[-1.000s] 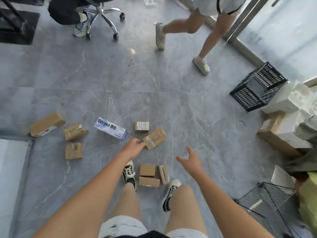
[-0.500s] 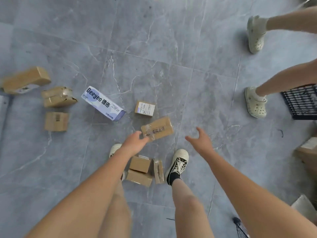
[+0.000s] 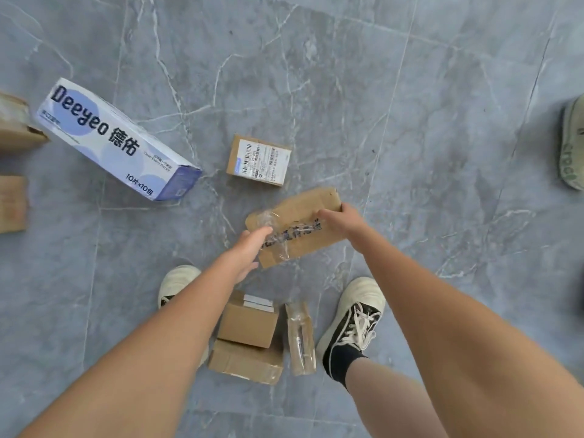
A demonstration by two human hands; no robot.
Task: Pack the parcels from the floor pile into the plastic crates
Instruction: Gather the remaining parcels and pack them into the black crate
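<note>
Both hands on it: the left hand (image 3: 249, 251) and right hand (image 3: 343, 221) clasp the flat brown tape-wrapped cardboard parcel (image 3: 295, 227) by its ends, just above the grey marble floor (image 3: 316, 90). Glossy tape looks slippery; a loose grip could drop it.

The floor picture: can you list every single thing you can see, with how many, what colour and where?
Taped parcel: one, brown, centre, between both hands.
Labelled parcel: one, brown with a white label, just beyond the taped parcel.
Deeyeo box: one, white and blue, upper left.
Edge parcels: two, brown, cut off at the left edge.
Foot parcels: three, brown, between the shoes.
Other person's shoe: one, pale green, right edge.
Floor: grey marble tiles.
Shoes: two, cream and black, bottom centre.
Left hand: on the taped parcel's near left end.
Right hand: gripping its far right end.
</note>
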